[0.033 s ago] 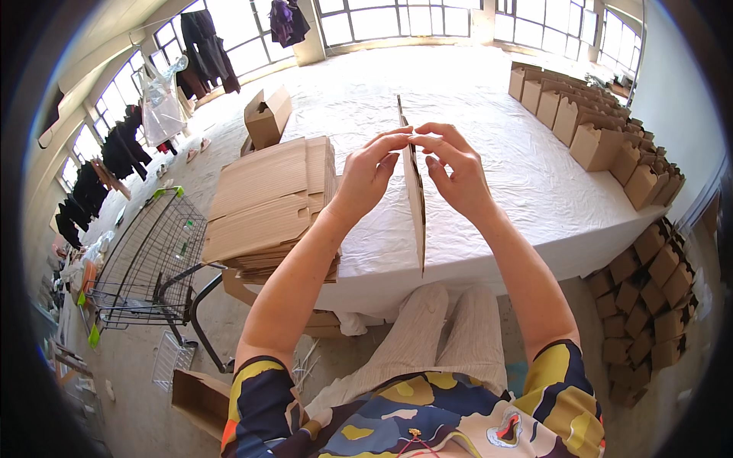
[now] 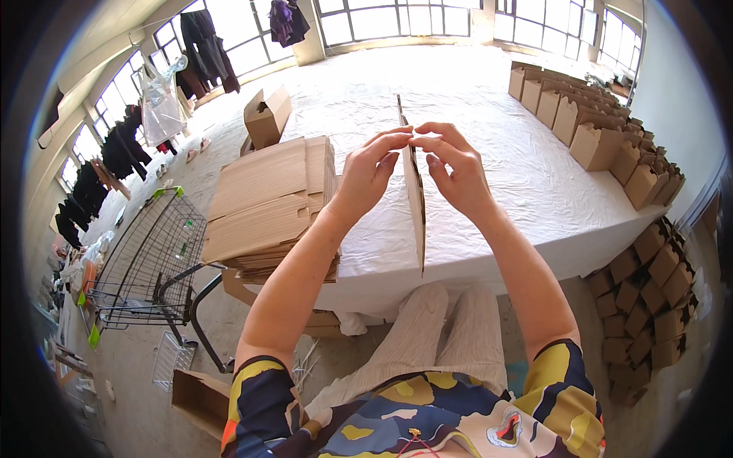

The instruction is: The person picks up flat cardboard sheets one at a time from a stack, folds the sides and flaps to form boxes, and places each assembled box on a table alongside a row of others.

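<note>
Cardboard sheet: a flat brown cardboard sheet stands on edge above the desk, seen almost edge-on, so its faces cannot be read; it runs from the fingertips down past the desk's near edge.
Left hand: the left hand sits just left of the sheet, thumb and forefinger pinching its upper edge, the other fingers loosely curled.
Right hand: the right hand sits just right of the sheet, fingertips pressed to the same upper edge, meeting the left hand's fingertips there.
Flat stack: one pile of flattened cardboard lies on the desk's left end, left of the left forearm; the sheet count is too fine to tell.
Folded boxes: rows of made-up brown boxes line the desk's far right side, more stacked on the floor below its right corner; too many and too overlapped to count.
Other: one open box beyond the flat stack; one wire cart left of the desk, partly cut off.
</note>
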A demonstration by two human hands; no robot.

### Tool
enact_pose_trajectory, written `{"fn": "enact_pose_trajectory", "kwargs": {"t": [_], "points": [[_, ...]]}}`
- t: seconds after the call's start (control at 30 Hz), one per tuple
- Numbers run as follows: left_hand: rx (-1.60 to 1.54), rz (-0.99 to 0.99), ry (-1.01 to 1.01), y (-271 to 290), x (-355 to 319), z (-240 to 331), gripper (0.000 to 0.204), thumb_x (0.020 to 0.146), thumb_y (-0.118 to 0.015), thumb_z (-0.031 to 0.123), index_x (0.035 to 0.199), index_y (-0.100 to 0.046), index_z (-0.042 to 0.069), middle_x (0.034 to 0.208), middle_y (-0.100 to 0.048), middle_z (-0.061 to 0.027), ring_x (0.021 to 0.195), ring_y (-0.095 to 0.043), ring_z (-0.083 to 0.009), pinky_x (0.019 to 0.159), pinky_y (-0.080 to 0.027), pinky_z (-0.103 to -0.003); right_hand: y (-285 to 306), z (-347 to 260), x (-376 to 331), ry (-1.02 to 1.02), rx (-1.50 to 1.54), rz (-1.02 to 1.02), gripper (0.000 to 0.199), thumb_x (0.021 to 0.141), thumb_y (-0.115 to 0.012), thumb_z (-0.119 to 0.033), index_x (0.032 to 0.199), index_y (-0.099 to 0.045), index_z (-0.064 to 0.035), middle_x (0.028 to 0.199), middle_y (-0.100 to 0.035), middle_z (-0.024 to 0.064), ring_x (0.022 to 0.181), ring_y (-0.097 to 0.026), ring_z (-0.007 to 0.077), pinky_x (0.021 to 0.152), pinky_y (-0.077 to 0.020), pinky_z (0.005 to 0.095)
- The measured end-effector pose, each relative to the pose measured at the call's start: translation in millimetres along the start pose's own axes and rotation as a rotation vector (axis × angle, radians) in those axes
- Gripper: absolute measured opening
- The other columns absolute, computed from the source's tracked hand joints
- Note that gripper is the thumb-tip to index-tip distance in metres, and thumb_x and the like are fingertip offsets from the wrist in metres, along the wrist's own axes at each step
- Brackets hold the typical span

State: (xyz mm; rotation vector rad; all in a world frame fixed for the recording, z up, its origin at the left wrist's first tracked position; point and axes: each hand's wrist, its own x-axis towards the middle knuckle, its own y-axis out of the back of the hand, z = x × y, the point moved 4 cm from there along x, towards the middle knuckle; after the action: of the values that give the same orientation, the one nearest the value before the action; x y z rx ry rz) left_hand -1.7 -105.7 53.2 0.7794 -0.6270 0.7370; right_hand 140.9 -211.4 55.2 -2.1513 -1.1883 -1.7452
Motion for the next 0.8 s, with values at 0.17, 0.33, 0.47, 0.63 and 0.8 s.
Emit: {"fn": "enact_pose_trajectory", "kwargs": {"t": [0.17,0.33,0.47,0.63,0.8], "points": [[0.042,0.016,-0.039,1.6,0.4,3.4,0.031,0.093,-0.056,-0.012,0.119,-0.068,-0.001,0.132,-0.068,-0.0134,0.114,-0.069,-0.0292,0.095,-0.058,-0.037,1.4,-5.1,6.6,0.002,-0.008,-0.012,0.034,0.083,-0.06,0.012,0.109,-0.073,-0.0055,0.119,-0.069,0.0085,0.098,-0.071,0.0289,0.08,-0.0589,0.0367],[0.037,-0.021,0.004,6.3,0.0,2.1,0.031,0.092,-0.058,-0.011,0.121,-0.067,-0.003,0.133,-0.066,-0.0149,0.116,-0.068,-0.028,0.095,-0.059,-0.036,-0.3,12.1,-2.0,0.056,-0.204,-0.208,0.03,0.083,-0.064,0.008,0.108,-0.072,-0.0065,0.117,-0.07,0.0069,0.106,-0.068,0.0284,0.087,-0.058,0.0387],[-0.014,-0.016,-0.017,4.9,-3.7,2.7,0.034,0.093,-0.058,-0.01,0.124,-0.067,-0.002,0.132,-0.067,-0.013,0.118,-0.068,-0.0261,0.098,-0.057,-0.035,4.8,5.6,-2.6,-0.086,-0.035,-0.069,0.037,0.083,-0.064,0.009,0.115,-0.071,-0.0075,0.117,-0.07,0.0085,0.107,-0.068,0.0305,0.087,-0.058,0.0397],[-0.001,-0.025,-0.015,6.1,0.5,-1.3,0.031,0.095,-0.056,-0.009,0.122,-0.068,-0.002,0.13,-0.068,-0.0121,0.115,-0.068,-0.0246,0.098,-0.056,-0.033,3.4,-0.3,5.3,0.038,-0.141,-0.06,0.04,0.082,-0.066,0.01,0.117,-0.071,-0.0081,0.12,-0.068,0.0075,0.108,-0.068,0.0291,0.086,-0.059,0.0398],[-0.053,-0.052,0.023,4.7,2.8,-1.9,0.029,0.097,-0.056,-0.008,0.123,-0.068,-0.001,0.13,-0.065,-0.0106,0.117,-0.066,-0.021,0.1,-0.055,-0.032,9.1,5.5,2.9,0.07,-0.232,-0.088,0.044,0.08,-0.068,0.01,0.12,-0.071,-0.0092,0.123,-0.067,0.0055,0.111,-0.067,0.028,0.088,-0.0592,0.0393]]}}
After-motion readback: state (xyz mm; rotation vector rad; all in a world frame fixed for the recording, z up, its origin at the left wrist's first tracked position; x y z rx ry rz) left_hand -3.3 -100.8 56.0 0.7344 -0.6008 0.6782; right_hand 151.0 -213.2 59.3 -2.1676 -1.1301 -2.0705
